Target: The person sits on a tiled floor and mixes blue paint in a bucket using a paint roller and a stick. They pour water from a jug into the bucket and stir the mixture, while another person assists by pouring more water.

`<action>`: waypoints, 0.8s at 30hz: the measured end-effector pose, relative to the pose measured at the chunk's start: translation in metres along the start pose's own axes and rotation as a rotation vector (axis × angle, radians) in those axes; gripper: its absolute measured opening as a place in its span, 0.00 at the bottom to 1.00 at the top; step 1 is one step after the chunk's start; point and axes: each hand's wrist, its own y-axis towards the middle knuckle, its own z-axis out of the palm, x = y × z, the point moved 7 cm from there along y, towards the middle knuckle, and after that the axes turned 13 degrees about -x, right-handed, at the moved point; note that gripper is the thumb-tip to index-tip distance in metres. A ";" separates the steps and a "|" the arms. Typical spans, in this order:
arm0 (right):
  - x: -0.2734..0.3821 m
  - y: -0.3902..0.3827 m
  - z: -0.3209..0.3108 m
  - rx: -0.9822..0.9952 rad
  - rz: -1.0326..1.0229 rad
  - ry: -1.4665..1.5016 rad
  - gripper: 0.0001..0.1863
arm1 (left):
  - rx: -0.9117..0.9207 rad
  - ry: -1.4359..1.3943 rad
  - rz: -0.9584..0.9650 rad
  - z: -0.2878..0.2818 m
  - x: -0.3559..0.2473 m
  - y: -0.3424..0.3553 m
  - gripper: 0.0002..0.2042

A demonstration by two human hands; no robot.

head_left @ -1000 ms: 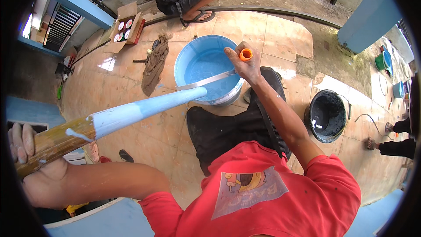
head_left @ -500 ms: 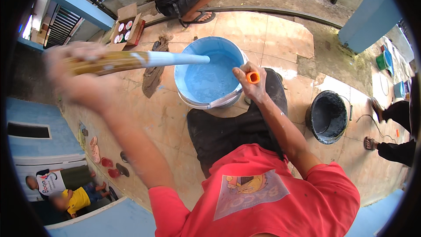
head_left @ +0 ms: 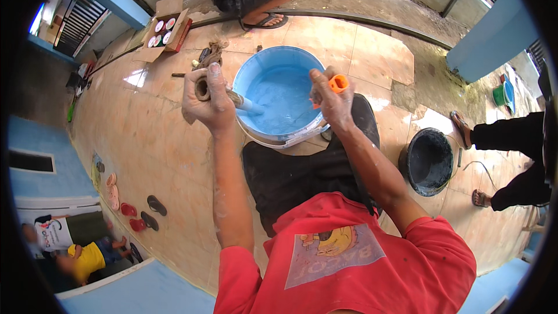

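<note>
My left hand (head_left: 210,100) is closed around a bamboo stick (head_left: 235,97). The stick's hollow end pokes out of my fist, and its other end, coated in blue paint, dips into the paint. That pale blue paint (head_left: 285,104) lies in a large bucket (head_left: 247,70) between my knees, with a white handle hanging at its near rim. My right hand (head_left: 335,102), spotted with paint, is wrapped round an orange handle (head_left: 339,84) by the bucket's right rim. Whatever the orange handle belongs to is hidden by my fist.
A black bucket (head_left: 430,163) stands to my right, near a person's legs (head_left: 511,139). Ahead, another person (head_left: 256,0) squats beside a carton of cans (head_left: 165,29). Brown rags (head_left: 212,55) lie left of the paint. Sandals (head_left: 136,215) and two seated people (head_left: 87,250) are at lower left.
My left hand has swung right and closer to the bucket, bringing the bamboo stick steeper with its painted end down in the paint. My right hand stays near the rim, holding the orange handle.
</note>
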 end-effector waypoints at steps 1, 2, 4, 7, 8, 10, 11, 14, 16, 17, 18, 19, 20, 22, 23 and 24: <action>0.013 0.002 0.002 0.004 -0.027 0.040 0.21 | -0.007 -0.006 -0.011 -0.004 0.006 -0.002 0.11; 0.025 0.003 0.005 0.007 -0.051 0.078 0.21 | -0.014 -0.009 -0.024 -0.008 0.010 -0.004 0.11; 0.037 0.005 0.013 0.022 -0.056 0.101 0.20 | -0.007 0.015 -0.008 -0.014 0.016 -0.008 0.11; 0.029 0.011 0.025 0.050 -0.019 0.124 0.19 | 0.016 0.074 -0.012 -0.027 0.028 -0.019 0.11; 0.024 0.016 0.025 0.067 -0.051 0.090 0.19 | 0.028 0.087 -0.009 -0.025 0.032 -0.021 0.12; 0.008 0.022 0.023 0.101 -0.112 0.015 0.18 | 0.042 0.098 -0.040 -0.023 0.041 -0.030 0.12; -0.001 0.021 0.023 0.122 -0.143 -0.022 0.20 | 0.040 0.103 -0.069 -0.025 0.044 -0.034 0.13; -0.019 0.021 0.025 0.191 -0.278 -0.190 0.22 | 0.025 0.087 -0.151 -0.033 0.056 -0.044 0.13; -0.022 0.020 0.021 0.192 -0.332 -0.321 0.22 | 0.020 0.098 -0.191 -0.039 0.063 -0.051 0.14; -0.020 0.021 0.019 0.184 -0.363 -0.372 0.22 | 0.021 0.119 -0.204 -0.043 0.064 -0.054 0.14; -0.018 0.023 0.018 0.175 -0.394 -0.424 0.21 | 0.023 0.140 -0.218 -0.046 0.067 -0.058 0.14; -0.018 0.028 0.015 0.130 -0.335 -0.408 0.21 | 0.016 0.156 -0.210 -0.049 0.070 -0.061 0.14; -0.019 0.034 0.013 0.084 -0.277 -0.391 0.21 | 0.009 0.172 -0.203 -0.053 0.074 -0.063 0.14; -0.015 0.041 0.007 0.018 -0.195 -0.376 0.21 | -0.001 0.202 -0.228 -0.057 0.086 -0.069 0.14; -0.008 0.040 0.009 0.000 -0.171 -0.375 0.21 | -0.007 0.220 -0.257 -0.061 0.091 -0.073 0.14; -0.002 0.038 0.012 -0.019 -0.146 -0.373 0.21 | -0.012 0.238 -0.287 -0.066 0.095 -0.076 0.14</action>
